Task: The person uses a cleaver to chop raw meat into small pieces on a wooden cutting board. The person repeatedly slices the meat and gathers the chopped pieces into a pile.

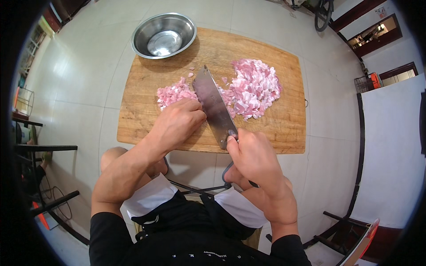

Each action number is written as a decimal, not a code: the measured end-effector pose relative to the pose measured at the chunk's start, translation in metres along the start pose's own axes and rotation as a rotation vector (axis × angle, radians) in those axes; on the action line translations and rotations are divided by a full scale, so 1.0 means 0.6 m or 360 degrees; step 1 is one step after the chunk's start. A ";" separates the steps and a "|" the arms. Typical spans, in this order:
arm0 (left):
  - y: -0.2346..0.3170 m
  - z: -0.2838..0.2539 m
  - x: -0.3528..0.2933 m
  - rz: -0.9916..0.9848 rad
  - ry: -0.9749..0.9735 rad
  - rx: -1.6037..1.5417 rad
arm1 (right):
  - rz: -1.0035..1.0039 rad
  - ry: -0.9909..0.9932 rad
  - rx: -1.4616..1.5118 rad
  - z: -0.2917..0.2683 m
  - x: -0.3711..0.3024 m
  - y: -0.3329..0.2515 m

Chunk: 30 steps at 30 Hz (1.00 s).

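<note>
My right hand is closed round the handle of a broad cleaver, its thumb lying along the rear of the blade. The blade slants up and to the left across the wooden cutting board. Just left of it, my left hand has its fingers curled in close to the blade; its fingertips and anything under them are hidden. Beyond those knuckles sits a small heap of finely diced pink meat. To the blade's right lies a larger pile of sliced pink and white meat.
A steel bowl stands at the board's far left corner. Pale floor tiles surround the board. Dark-framed furniture is at the left, and a white-topped table at the right. My knees are below the board's near edge.
</note>
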State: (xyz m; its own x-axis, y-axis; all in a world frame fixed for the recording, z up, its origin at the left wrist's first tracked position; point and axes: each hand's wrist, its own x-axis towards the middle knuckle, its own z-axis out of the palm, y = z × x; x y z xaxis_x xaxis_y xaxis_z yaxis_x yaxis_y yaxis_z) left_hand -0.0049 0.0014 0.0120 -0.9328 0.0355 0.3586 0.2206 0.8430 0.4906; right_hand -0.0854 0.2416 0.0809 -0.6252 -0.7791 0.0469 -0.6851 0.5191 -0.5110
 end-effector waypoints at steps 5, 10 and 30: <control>-0.001 0.014 0.002 -0.0051 0.0015 0.0008 | 0.0200 -0.0110 0.0001 -0.019 0.012 -0.035; 0.008 0.016 0.003 -0.0097 0.0077 0.0013 | 0.0392 -0.0306 -0.0139 -0.017 0.044 -0.047; 0.049 0.030 0.003 -0.0054 0.0168 0.0007 | 0.0734 0.0071 0.1070 -0.035 0.061 0.030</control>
State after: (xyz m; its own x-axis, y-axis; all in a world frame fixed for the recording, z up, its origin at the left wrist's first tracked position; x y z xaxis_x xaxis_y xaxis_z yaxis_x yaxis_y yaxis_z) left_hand -0.0049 0.0361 0.0129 -0.9044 -0.0498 0.4238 0.1879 0.8452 0.5003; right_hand -0.1283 0.2298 0.0913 -0.8137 -0.5163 -0.2672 0.0069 0.4511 -0.8924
